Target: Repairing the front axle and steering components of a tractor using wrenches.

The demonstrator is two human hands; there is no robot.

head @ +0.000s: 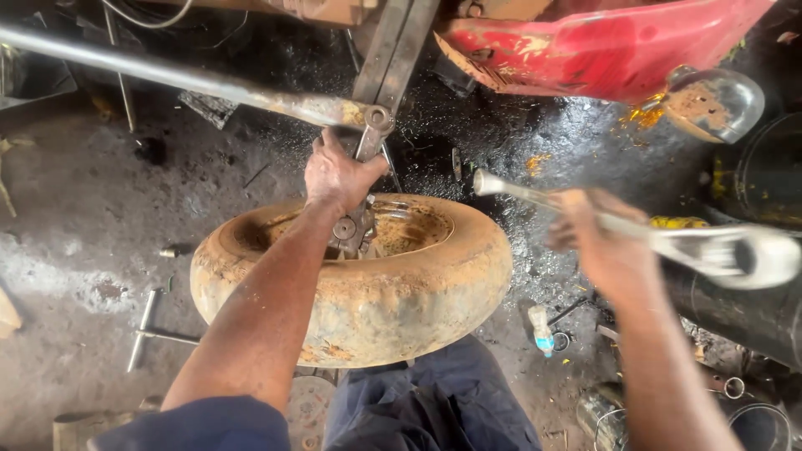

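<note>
A muddy, rust-coloured tyre (393, 292) lies flat on the floor in front of my knees. My left hand (336, 175) grips a metal link arm (365, 171) that rises from the tyre's hub to a bolted joint on a long steel bar (192, 82). My right hand (603, 242), blurred by motion, is closed around the shaft of a large shiny spanner (668, 238), held in the air to the right of the tyre. The spanner's ring end points right and its other end points toward the tyre.
A red vehicle body panel (601, 46) hangs above at top right, with a round lamp (714, 102) beside it. A cross-shaped tool (150, 330) lies on the wet, oily floor at left. Black drums (764, 242), cans (601, 413) and a small bottle (541, 327) crowd the right.
</note>
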